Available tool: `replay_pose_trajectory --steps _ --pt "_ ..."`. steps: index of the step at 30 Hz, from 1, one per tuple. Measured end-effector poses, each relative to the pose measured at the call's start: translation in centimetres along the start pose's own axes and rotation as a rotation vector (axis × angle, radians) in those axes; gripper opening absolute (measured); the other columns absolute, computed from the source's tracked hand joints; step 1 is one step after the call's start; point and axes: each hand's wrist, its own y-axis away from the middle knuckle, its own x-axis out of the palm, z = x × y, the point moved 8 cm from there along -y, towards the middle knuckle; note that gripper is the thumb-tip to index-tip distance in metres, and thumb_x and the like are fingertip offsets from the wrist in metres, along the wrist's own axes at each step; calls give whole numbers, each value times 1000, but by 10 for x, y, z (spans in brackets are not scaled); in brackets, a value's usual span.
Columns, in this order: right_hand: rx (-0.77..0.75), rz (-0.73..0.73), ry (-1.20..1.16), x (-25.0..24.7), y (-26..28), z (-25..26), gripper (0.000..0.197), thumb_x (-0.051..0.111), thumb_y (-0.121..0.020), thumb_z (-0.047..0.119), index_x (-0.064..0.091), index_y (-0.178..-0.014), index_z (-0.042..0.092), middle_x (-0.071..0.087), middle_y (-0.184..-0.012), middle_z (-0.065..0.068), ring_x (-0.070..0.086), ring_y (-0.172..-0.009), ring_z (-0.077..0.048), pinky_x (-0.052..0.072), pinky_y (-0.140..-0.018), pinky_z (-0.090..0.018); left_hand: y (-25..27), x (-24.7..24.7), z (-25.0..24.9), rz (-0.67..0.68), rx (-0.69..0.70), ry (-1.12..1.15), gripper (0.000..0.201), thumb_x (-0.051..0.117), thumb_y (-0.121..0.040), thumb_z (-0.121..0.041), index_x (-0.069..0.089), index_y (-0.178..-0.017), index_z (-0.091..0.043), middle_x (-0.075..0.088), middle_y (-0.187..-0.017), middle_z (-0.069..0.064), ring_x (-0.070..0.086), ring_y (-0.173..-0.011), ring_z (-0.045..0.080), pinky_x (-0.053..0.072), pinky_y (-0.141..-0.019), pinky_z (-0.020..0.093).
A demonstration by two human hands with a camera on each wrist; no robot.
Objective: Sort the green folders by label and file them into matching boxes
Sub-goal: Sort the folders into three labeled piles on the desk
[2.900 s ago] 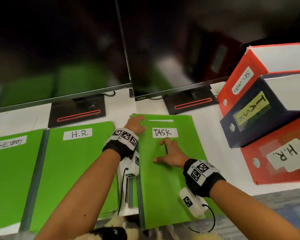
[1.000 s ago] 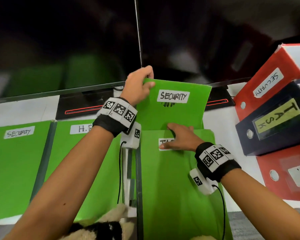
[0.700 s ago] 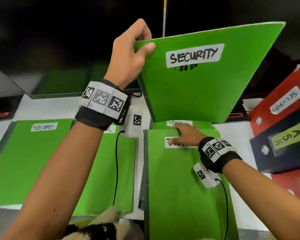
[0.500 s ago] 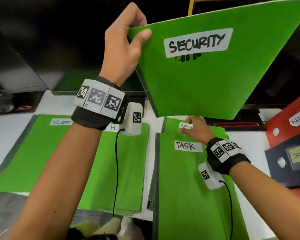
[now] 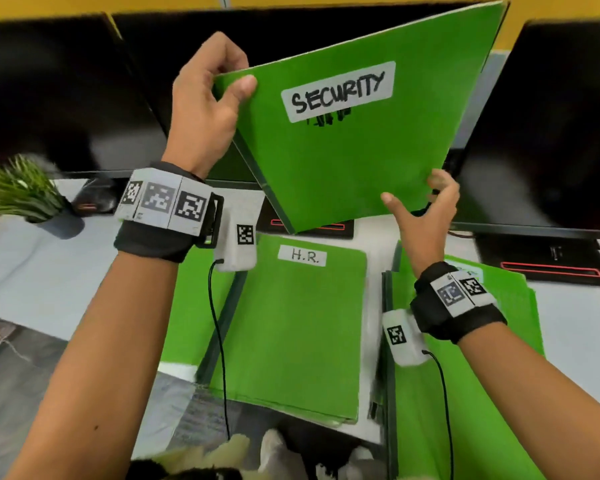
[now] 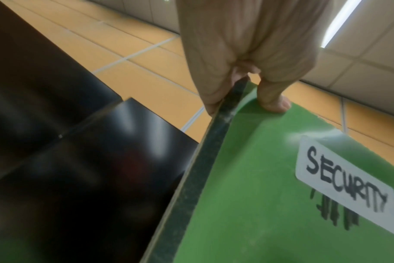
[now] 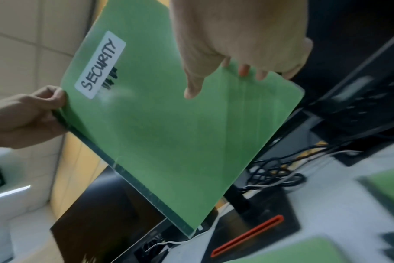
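My left hand [image 5: 229,84] pinches the top left corner of a green folder [image 5: 343,161] labelled SECURITY and holds it tilted in the air before the monitors. In the left wrist view the left hand [image 6: 247,89] has its thumb on the folder [image 6: 270,195] front and its fingers behind the dark spine. My right hand [image 5: 416,192] holds the lower right edge, thumb in front, fingers curled behind; the right wrist view shows the right hand [image 7: 225,74] on the folder [image 7: 169,133]. Below lie an H.R. folder [image 5: 291,323] and a green stack [image 5: 513,299] under my right wrist. No boxes are in view.
Black monitors [image 5: 66,98] [image 5: 551,116] stand along the back of the white desk [image 5: 32,265], on stands with red slots [image 5: 551,268]. A small potted plant [image 5: 18,192] sits at the far left. Loose cables [image 7: 274,170] lie behind the stands.
My right hand left the stack on the desk and rose to the raised folder's lower right edge. The left hand kept the folder up. The head view swung left; the boxes dropped out of view.
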Motion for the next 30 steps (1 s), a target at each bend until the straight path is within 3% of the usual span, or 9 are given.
replay_pose_trajectory --steps 4,7,10,14,17,20,23,25,30 --pt "37 -36 -92 34 13 25 87 80 -67 36 31 -136 14 38 -136 -3 32 -121 -15 30 -103 -30 -1 -48 21 -7 4 -40 25 51 -82 -14 38 -76 -34 40 -77 -15 37 -71 -3 31 -67 12" --pt "51 116 -187 76 23 36 61 70 -80 29 42 -130 11 48 -135 -6 45 -123 -18 39 -105 -28 1 -79 39 -42 20 -55 27 52 -82 -11 38 -78 -33 40 -79 -14 39 -72 -9 31 -69 9" --pt "47 196 -194 113 43 47 36 58 -90 15 53 -124 3 58 -122 -4 53 -112 -12 44 -101 -28 6 -113 76 -160 -40 72 27 60 -81 -11 39 -90 -26 43 -85 -9 44 -79 -1 38 -77 16" --pt "132 270 -213 162 76 47 32 52 -93 13 52 -125 3 57 -124 -7 52 -112 -14 43 -101 -31 31 -122 155 -112 -372 210 58 68 -80 -6 25 -118 -11 54 -112 7 61 -101 8 50 -94 30" --pt "351 412 -283 205 112 41 43 44 -97 9 36 -138 2 43 -138 0 40 -125 -9 39 -99 -17 74 -119 223 43 -720 -59 74 70 -80 -19 25 -137 -4 39 -144 17 40 -133 28 31 -114 40" --pt "527 544 -226 241 149 23 54 37 -97 3 17 -147 9 20 -154 -4 22 -142 -20 24 -114 -36 117 -131 269 58 -860 -211 65 71 -79 -18 37 -131 2 48 -136 18 47 -126 31 38 -107 40" --pt "601 655 -136 268 183 7 53 34 -95 -4 18 -144 10 30 -143 -2 35 -125 -14 30 -110 -37 155 -142 303 79 -1001 -323 61 71 -80 -15 39 -130 0 52 -132 20 51 -122 33 39 -100 36" --pt "643 716 -85 285 202 -2 60 40 -93 -2 13 -145 11 29 -145 -2 35 -128 -18 29 -114 -40 174 -145 322 124 -1073 -391 64 70 -81 -14 36 -133 0 51 -133 22 50 -122 34 39 -100 36" --pt "749 899 178 312 231 -22 87 57 -89 16 -7 -148 5 -1 -157 -13 7 -145 -29 19 -118 -45 211 -140 361 328 -1175 -495 63 68 -82 -15 36 -135 -3 49 -134 20 45 -126 36 38 -102 38"
